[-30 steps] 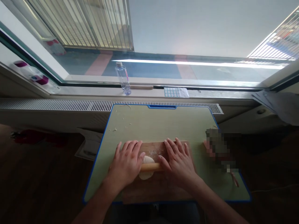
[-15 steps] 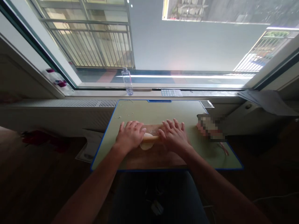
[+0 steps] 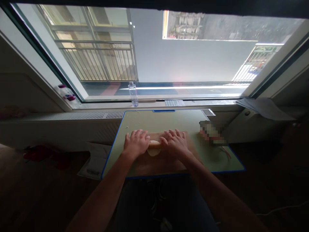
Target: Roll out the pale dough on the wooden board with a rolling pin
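My left hand (image 3: pixel 135 144) and my right hand (image 3: pixel 175 142) lie flat, fingers spread, on the two ends of a wooden rolling pin (image 3: pixel 154 144). Only the pin's middle shows between my hands. Under it lies a small pale round of dough (image 3: pixel 153 151). The dough rests on a brown wooden board (image 3: pixel 156 164), which sits on a green table with a blue edge (image 3: pixel 164 120).
A clear plastic bottle (image 3: pixel 133 94) stands on the window sill behind the table. A small blue-and-white gridded sheet (image 3: pixel 174 103) lies on the sill. A blurred-out object (image 3: pixel 212 132) sits at the table's right side. A radiator grille (image 3: pixel 72 115) runs along the left.
The camera has tilted up and pulled back, showing more of the window. My hands have rolled the pin slightly away from me over the dough.
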### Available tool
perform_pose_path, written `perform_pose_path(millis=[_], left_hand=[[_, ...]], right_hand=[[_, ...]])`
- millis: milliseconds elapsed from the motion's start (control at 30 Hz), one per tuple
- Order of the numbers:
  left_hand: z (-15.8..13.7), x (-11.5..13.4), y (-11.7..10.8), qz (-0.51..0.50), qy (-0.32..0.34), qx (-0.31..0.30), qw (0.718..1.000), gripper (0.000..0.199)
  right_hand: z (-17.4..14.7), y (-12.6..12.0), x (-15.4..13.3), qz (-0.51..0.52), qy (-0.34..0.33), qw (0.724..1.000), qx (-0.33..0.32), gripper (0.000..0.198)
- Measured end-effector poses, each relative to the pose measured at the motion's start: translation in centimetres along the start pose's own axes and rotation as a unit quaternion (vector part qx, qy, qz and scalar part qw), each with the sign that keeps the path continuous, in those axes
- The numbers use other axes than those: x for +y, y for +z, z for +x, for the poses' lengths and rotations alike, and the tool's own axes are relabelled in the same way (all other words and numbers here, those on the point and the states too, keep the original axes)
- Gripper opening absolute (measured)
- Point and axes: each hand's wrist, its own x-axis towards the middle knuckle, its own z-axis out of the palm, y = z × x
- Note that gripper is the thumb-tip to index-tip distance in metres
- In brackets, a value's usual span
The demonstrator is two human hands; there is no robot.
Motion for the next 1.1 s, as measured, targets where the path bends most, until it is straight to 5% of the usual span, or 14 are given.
perform_pose_path(millis=[233,500,767,1100], left_hand=[[0.5,-0.1,0.4,-0.013,-0.001,0.004,1.000,0.058],[0.0,0.1,1.4,-0.018,-0.008,0.108,0.994,0.063],[0.2,-0.3,2.2,-0.020,-0.008,0.109,0.994,0.063],[1.6,-0.7,0.8,-0.032,-0.032,-0.044,0.998,0.067]], right_hand=[[0.8,-0.1,0.6,-0.007,0.001,1.000,-0.016,0.071],[-0.2,1.4,0.8,0.004,-0.007,0.998,0.061,0.076],[-0.8,1.0,0.5,0.006,-0.005,0.996,0.084,0.074],[1.5,-0.5,0.5,-0.006,0.007,1.000,-0.024,0.075]])
